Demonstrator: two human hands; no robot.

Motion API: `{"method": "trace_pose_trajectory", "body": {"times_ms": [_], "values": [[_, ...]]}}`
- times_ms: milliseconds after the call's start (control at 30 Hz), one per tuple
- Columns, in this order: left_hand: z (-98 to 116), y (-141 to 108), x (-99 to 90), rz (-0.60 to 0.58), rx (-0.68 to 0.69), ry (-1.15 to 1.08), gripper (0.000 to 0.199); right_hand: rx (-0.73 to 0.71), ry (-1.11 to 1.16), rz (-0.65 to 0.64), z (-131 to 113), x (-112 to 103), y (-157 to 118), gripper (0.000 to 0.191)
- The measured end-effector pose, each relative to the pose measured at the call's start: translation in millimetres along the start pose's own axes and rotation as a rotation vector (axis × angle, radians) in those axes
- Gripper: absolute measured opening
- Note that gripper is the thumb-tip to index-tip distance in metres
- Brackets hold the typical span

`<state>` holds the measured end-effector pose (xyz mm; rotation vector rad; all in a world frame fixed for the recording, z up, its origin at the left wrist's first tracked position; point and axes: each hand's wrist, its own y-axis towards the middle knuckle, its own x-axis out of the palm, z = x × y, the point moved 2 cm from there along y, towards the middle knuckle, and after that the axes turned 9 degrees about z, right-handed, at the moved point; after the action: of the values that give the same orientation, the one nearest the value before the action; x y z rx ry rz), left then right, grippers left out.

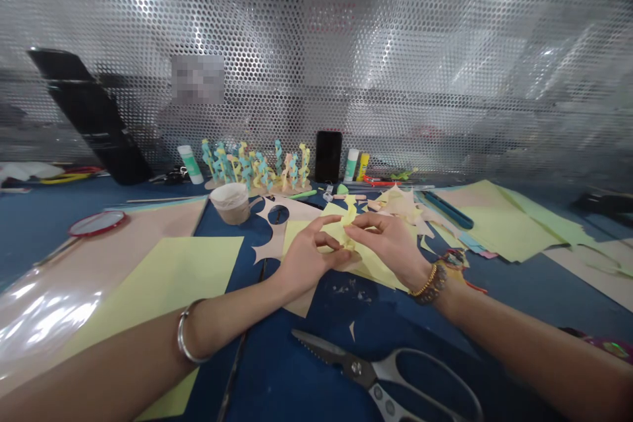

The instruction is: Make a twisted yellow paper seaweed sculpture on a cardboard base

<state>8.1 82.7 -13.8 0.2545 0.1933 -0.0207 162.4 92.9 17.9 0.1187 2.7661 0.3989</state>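
Note:
A small yellow twisted paper piece [350,210] stands upright between my two hands near the middle of the view. My left hand [311,252] pinches its lower part from the left. From the right, my right hand [388,244] grips its upper part with thumb and forefinger. Beneath the hands lie yellow paper sheets [378,266] and a pinkish offcut with round holes [271,249]. Open-bladed or closed, I cannot tell, large scissors [357,368] rest on the blue table in front of the hands.
Behind stand several blue and yellow paper spirals [264,171], a paper cup [231,203], glue sticks [351,165] and a phone [328,156] against a perforated metal panel [277,33]. Yellow sheets lie left [173,277] and right [504,217]. Paper scraps [401,203] are piled behind my right hand.

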Motion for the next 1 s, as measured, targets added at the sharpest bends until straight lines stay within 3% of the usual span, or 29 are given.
{"method": "trace_pose_trajectory", "body": {"times_ms": [333, 567, 800, 1000], "values": [[0.9, -1.0, 2.7, -0.059, -0.043, -0.016, 0.071, -0.005, 0.007, -0.012, 3.2, 0.3, 0.6, 0.019], [-2.4, 0.6, -1.0, -0.014, 0.003, -0.157, 0.046, -0.027, 0.01, -0.047, 4.7, 2.2, -1.4, 0.017], [-0.8, -0.3, 1.1, -0.025, 0.006, -0.25, 0.04, -0.062, 0.001, -0.088, 1.4, 2.6, -2.4, 0.023], [4.0, -1.6, 1.9, -0.032, 0.031, -0.166, 0.042, -0.05, 0.057, -0.075, -0.9, 4.7, -4.5, 0.02]]}}
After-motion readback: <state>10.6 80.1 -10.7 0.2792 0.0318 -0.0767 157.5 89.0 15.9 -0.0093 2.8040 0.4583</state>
